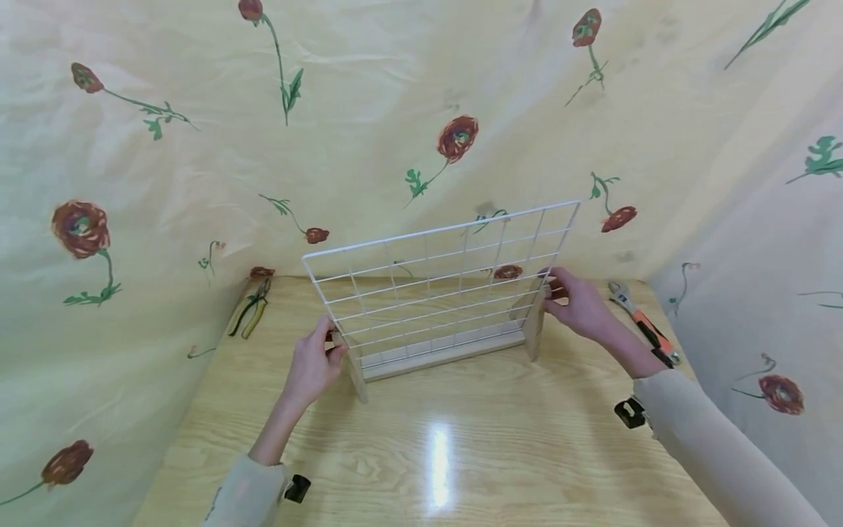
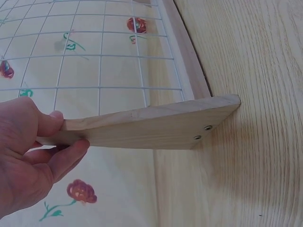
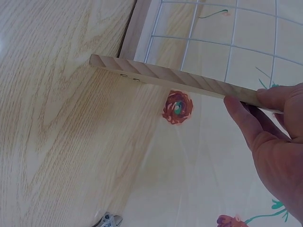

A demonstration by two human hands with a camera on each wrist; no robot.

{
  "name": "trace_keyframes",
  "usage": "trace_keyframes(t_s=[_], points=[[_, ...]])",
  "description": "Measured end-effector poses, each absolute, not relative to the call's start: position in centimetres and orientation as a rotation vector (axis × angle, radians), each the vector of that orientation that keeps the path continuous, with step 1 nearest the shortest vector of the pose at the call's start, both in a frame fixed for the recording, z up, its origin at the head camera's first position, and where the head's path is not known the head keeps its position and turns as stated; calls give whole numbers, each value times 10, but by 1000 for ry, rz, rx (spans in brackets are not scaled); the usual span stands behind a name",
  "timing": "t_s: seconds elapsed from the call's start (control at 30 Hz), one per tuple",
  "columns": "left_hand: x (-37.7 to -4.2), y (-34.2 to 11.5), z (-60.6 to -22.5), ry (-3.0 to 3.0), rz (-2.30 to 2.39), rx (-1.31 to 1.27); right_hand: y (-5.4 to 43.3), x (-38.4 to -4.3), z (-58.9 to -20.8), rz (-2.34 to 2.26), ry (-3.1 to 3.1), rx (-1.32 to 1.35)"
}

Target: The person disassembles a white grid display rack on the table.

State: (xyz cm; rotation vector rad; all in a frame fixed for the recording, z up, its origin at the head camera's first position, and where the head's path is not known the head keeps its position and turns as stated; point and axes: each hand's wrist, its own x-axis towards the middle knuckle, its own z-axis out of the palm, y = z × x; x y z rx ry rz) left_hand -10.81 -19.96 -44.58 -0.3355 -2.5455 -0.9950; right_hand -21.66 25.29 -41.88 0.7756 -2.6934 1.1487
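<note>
A white wire grid [image 1: 441,229] rises from a wooden frame and leans back toward the wall. Along its foot runs a wooden crossbar [image 1: 448,356] between two side boards. My left hand [image 1: 315,366] pinches the upper end of the left side board [image 2: 142,127], thumb on one face and fingers on the other. At the opposite end, my right hand [image 1: 581,304] grips the top of the right side board [image 3: 175,78] between thumb and fingers. Two screw heads [image 2: 202,132] show low on the left board's outer face; the right board has two as well.
Pliers with yellow handles [image 1: 255,320] lie at the table's back left. An adjustable wrench [image 1: 642,322] with an orange and black handle lies at the back right. Flower-printed cloth [image 1: 369,146] hangs behind and beside the wood-grain table [image 1: 514,439].
</note>
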Motion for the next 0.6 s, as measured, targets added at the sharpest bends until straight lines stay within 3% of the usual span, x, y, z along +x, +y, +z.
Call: trace_keyframes(t_s=[0.6], points=[[-98,-206,-446,-2567,-1034,-309,244,-215,-421,1183,-2682,786]])
